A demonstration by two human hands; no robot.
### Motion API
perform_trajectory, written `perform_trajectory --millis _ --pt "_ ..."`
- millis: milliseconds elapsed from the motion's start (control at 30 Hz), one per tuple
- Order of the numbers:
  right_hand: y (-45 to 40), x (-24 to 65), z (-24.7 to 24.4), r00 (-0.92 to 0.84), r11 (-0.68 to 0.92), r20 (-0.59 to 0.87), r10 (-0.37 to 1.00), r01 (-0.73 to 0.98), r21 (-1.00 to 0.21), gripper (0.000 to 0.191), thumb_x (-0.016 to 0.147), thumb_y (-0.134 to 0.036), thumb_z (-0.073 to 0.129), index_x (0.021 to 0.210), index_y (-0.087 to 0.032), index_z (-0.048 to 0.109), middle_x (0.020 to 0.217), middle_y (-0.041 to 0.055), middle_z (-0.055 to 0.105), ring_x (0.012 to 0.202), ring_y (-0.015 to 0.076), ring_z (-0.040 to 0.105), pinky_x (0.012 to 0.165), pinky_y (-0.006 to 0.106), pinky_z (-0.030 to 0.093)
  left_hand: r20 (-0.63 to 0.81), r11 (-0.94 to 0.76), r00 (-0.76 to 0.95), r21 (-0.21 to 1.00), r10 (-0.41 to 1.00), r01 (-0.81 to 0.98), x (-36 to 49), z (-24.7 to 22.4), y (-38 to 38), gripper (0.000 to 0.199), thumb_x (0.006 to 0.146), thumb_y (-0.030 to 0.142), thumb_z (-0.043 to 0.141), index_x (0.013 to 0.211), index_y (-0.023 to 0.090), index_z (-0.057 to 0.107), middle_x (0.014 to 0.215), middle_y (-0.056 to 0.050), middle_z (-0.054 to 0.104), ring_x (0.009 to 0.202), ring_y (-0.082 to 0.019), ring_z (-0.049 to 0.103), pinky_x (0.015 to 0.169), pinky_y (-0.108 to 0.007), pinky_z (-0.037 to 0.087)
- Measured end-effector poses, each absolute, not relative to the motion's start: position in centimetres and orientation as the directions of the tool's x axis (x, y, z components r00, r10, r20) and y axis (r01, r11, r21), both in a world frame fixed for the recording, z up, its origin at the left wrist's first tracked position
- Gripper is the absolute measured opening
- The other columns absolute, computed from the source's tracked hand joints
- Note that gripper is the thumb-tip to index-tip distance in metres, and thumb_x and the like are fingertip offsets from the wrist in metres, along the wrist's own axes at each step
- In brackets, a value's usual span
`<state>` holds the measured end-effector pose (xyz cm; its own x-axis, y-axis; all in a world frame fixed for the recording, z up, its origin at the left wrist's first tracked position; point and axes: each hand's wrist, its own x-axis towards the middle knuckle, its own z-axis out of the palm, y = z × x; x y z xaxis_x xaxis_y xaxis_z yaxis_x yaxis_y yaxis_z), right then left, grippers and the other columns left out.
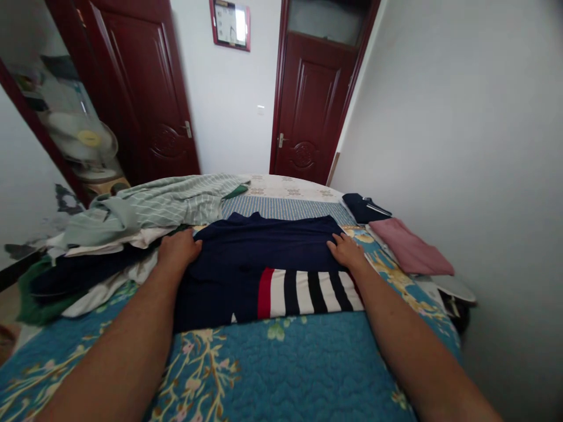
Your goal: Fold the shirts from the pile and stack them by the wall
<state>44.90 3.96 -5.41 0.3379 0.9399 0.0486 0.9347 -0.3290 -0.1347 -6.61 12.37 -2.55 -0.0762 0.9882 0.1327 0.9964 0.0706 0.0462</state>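
Note:
A navy garment (pixel 246 246) lies spread on the blue floral bedcover (pixel 281 369), with red, white and black stripes along its near right part. My left hand (pixel 179 249) is at the garment's left edge, its fingers curled against the cloth. On the opposite edge rests my right hand (pixel 346 249), its fingers apart and touching the cloth. Whether the left fingers pinch any fabric is too small to tell.
A heap of clothes with a green striped piece (pixel 145 211) lies at the left. At the right are a folded pink cloth (pixel 411 246) and a folded dark garment (pixel 365 208). Behind stand two red doors and a fan (pixel 85 138).

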Motion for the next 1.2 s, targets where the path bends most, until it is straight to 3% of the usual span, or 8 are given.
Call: perform_trajectory --millis 267,433,567,633,767,900,1033,1200 --pt "4.4 47.8 -4.9 0.393 -0.383 0.048 0.918 0.912 -0.145 0.067 0.108 -0.059 0.037 0.161 -0.022 0.054 0.168 0.0183 0.045 0.153 0.0363 0.046 0.123 0.058 0.036 0.11 0.2 -0.218 0.158 0.97 0.967 -7.3 -2.4 12.0 0.056 0.094 0.05 0.053 0.138 0.022 0.073 0.136 -0.023 0.073 0.123 -0.047 0.068 0.096 -0.054 0.056" --pt "6.5 48.1 -3.0 0.402 -0.399 0.006 0.915 0.91 -0.11 0.058 0.105 -0.052 0.048 0.143 -0.013 0.069 0.148 0.0248 0.064 0.136 0.0375 0.062 0.114 0.051 0.046 0.05 0.228 -0.236 0.123 0.97 0.966 -7.1 -1.9 11.8 0.053 0.095 0.053 0.05 0.131 0.022 0.076 0.135 -0.024 0.073 0.121 -0.048 0.068 0.093 -0.056 0.056" --pt "9.4 49.0 -1.2 0.35 -0.344 0.065 0.934 0.935 -0.09 0.05 0.103 -0.036 0.051 0.142 -0.01 0.07 0.138 0.0242 0.071 0.13 0.0337 0.067 0.112 0.043 0.048 0.165 0.113 -0.119 0.04 0.979 0.993 -6.3 -0.8 12.6 0.051 0.097 0.047 0.05 0.129 0.017 0.076 0.127 -0.027 0.075 0.116 -0.048 0.069 0.093 -0.056 0.055" --pt "11.1 49.4 -0.8 0.3 -0.288 0.134 0.945 0.953 -0.097 0.052 0.104 -0.033 0.05 0.148 -0.01 0.066 0.139 0.023 0.07 0.131 0.032 0.066 0.113 0.04 0.047 0.205 0.057 -0.066 0.053 0.977 0.997 -5.4 0.0 13.5 0.048 0.096 0.04 0.052 0.13 0.016 0.075 0.124 -0.025 0.076 0.116 -0.046 0.07 0.095 -0.052 0.054" --pt "14.6 49.8 -1.3 0.235 -0.21 0.239 0.942 0.969 -0.127 0.058 0.106 -0.028 0.049 0.16 -0.009 0.053 0.148 0.0229 0.065 0.136 0.0302 0.062 0.117 0.038 0.043 0.189 -0.033 -0.015 0.248 0.982 0.968 -2.9 1.5 16.5 0.039 0.091 0.029 0.064 0.126 0.021 0.076 0.127 -0.018 0.078 0.127 -0.039 0.067 0.108 -0.045 0.049" --pt "16.9 49.7 -3.4 0.28 -0.249 0.187 0.942 0.953 -0.174 0.063 0.106 -0.03 0.05 0.166 -0.011 0.044 0.153 0.0234 0.06 0.138 0.0314 0.06 0.118 0.042 0.041 0.182 -0.062 -0.033 0.491 0.983 0.869 -0.2 1.4 20.1 0.034 0.076 0.022 0.08 0.11 0.022 0.078 0.131 -0.018 0.076 0.137 -0.041 0.062 0.118 -0.044 0.041" --pt "18.3 49.9 -5.2 0.346 -0.32 0.118 0.931 0.928 -0.192 0.052 0.105 -0.036 0.052 0.153 -0.021 0.063 0.149 0.0204 0.064 0.135 0.0326 0.063 0.114 0.046 0.045 0.139 -0.024 -0.079 0.618 0.987 0.786 1.9 0.1 23.6 0.043 0.061 0.018 0.091 0.101 0.021 0.076 0.132 -0.019 0.075 0.143 -0.042 0.057 0.117 -0.041 0.042" --pt "19.2 51.7 -5.6 0.403 -0.34 0.122 0.907 0.873 -0.351 0.04 0.1 -0.03 0.055 0.13 -0.014 0.077 0.134 0.0215 0.072 0.128 0.0322 0.066 0.111 0.044 0.048 0.031 0.042 -0.107 0.787 0.994 0.616 2.9 -1.2 26.3 0.037 0.05 0.007 0.09 0.077 0.022 0.071 0.097 -0.012 0.08 0.13 -0.04 0.066 0.1 -0.036 0.053"
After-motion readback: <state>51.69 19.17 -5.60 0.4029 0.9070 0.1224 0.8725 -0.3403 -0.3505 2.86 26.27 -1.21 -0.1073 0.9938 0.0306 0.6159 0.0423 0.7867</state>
